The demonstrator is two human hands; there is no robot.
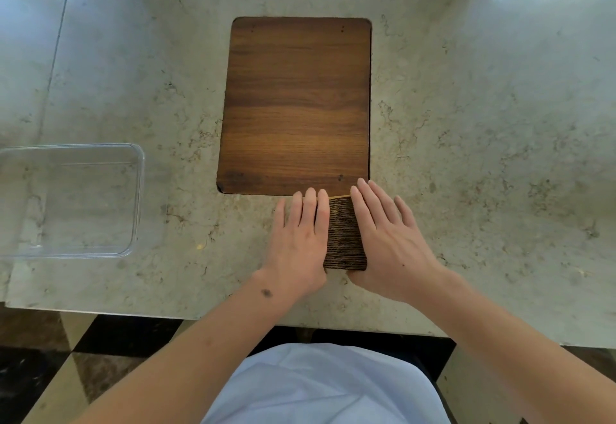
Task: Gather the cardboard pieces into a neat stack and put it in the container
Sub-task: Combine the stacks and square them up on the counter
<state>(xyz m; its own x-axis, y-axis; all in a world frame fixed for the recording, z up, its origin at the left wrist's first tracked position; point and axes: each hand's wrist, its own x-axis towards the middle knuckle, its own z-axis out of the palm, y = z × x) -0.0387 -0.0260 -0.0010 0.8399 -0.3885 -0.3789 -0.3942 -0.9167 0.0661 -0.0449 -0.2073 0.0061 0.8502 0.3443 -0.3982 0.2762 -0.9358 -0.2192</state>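
A stack of brown corrugated cardboard pieces [345, 233] stands on edge on the marble counter, its ribbed edges facing up, just in front of a wooden board. My left hand [298, 240] presses flat against the stack's left side with straight fingers. My right hand [388, 240] presses flat against its right side, fingers straight and pointing away from me. The stack is squeezed between both palms. A clear plastic container [133, 200] sits on the counter at the far left, with nothing visible inside it.
A dark wooden board [296, 103] lies in the middle of the counter, its near edge touching the far end of the stack. The counter's front edge [200, 317] runs close below my wrists, with a checkered floor beneath.
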